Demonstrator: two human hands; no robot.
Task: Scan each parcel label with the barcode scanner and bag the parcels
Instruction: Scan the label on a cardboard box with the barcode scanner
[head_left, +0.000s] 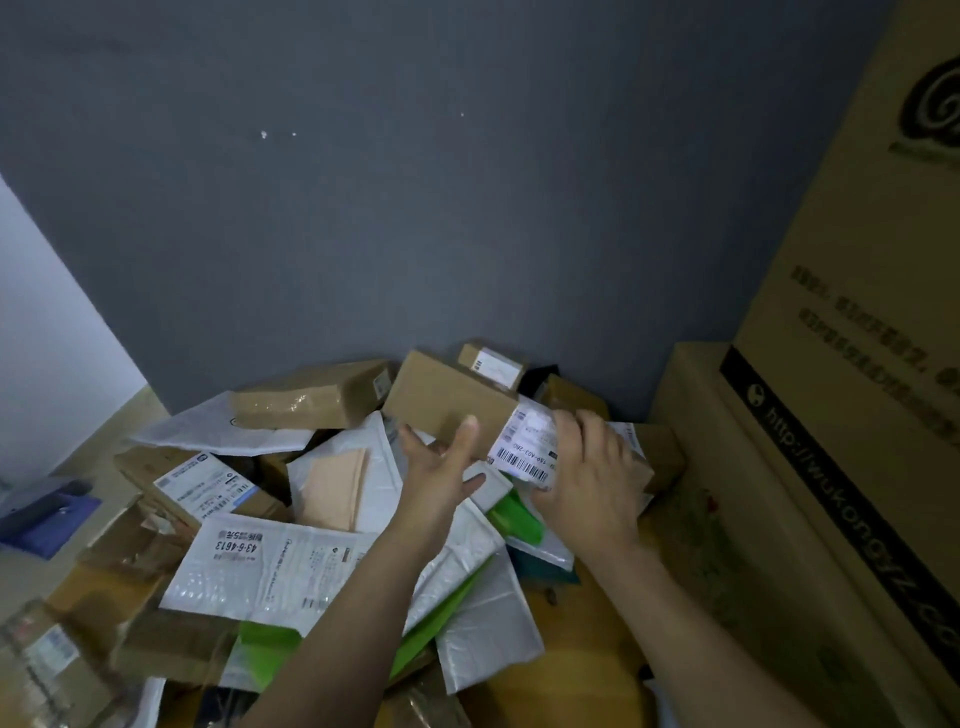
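Note:
A brown cardboard parcel (447, 397) with a white barcode label (524, 449) on its near end is lifted over a heap of parcels against the grey wall. My left hand (441, 465) supports its near edge from below, thumb up against the side, fingers spread. My right hand (592, 475) grips the labelled end from the right, fingers curled over it. No barcode scanner or bag can be made out.
The heap holds brown boxes (311, 397), white padded mailers (270, 564) and green mailers (511, 514). Tall printed cartons (852, 415) stand close on the right. A blue object (47, 514) lies on the floor at the left.

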